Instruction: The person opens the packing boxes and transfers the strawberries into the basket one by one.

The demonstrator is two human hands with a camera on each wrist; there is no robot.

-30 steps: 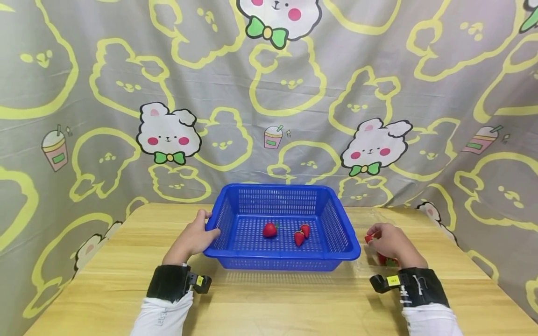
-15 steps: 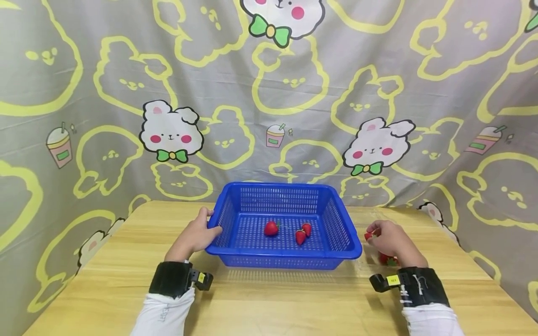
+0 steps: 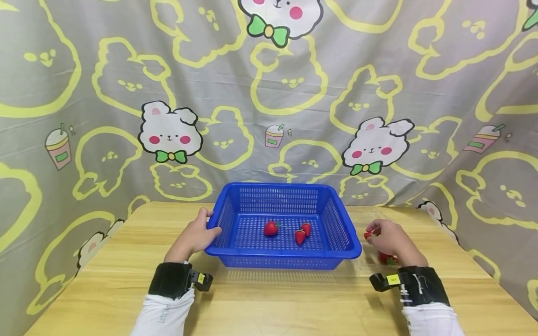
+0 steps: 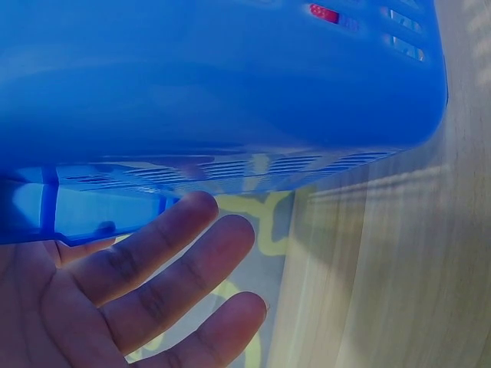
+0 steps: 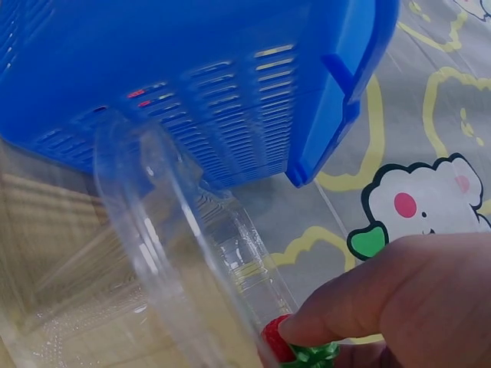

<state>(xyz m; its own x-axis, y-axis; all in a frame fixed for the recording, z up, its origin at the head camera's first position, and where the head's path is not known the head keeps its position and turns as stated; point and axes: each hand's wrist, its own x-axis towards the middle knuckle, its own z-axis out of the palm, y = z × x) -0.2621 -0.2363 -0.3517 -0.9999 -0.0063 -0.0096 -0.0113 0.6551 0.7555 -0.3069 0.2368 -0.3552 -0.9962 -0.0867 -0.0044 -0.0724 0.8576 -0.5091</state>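
Observation:
A blue plastic basket (image 3: 286, 255) stands mid-table, with a larger strawberry (image 3: 271, 228) and two smaller ones, one of them the front strawberry (image 3: 300, 237), on its slatted floor. My left hand (image 3: 194, 238) holds the basket's left rim, thumb over the edge. In the left wrist view, three fingers (image 4: 184, 284) reach out below the rim. To the basket's right, my right hand (image 3: 391, 240) pinches a red strawberry (image 5: 276, 337) with green leaves between thumb and fingers. That strawberry is at the edge of a clear plastic box (image 5: 146, 230). Another strawberry (image 3: 387, 259) lies under the right wrist.
The wooden table (image 3: 269, 303) runs back to a grey curtain (image 3: 235, 93) printed with yellow outlines and white rabbits. The clear box is close against the basket's right side. Black straps with small cameras, such as the right wrist camera (image 3: 379, 283), sit on both wrists.
The view shifts very slightly. Both hands stay nearly in place, the left at the basket's rim and the right on the strawberry.

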